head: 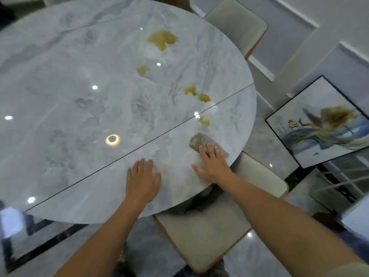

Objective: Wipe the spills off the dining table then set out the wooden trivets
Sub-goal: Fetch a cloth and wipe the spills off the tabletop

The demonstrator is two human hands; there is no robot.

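Plainly, the round marble tabletop (79, 96) is the biggest thing before us. A thin dark seam (139, 145) crosses it from near left to far right. We judge the wiping barely begun, since most of the mess lies beyond the seam.

A pale cushioned chair (199, 232) is tucked under the near edge between our arms, and a second chair (235, 23) is at the far right rim. Both are pushed in, which probably lets us lean over the surface. A framed painting (323, 120) leans against the wall at right, well apart from the table.

Our left hand (142, 176) lies flat on the near part of the tabletop. Its fingers (142, 164) are straight and close together with the thumb out, likely to brace us as we reach. Our right hand (213, 164) presses down on a grey-brown cloth (199, 140) near the right edge. Its fingers (209, 149) are straight and slightly spread, pinching nothing, so the push goes across the cloth.

The yellow spills run away from the cloth toward the far side:
- The nearest small spill (204, 121) is just beyond the cloth.
- A double patch (196, 94) lies just across the seam.
- A little blot (142, 69) is farther off.
- The largest spill (162, 39) is farthest of all.

We see no containers anywhere in view, and the wooden trivets are not in sight either.
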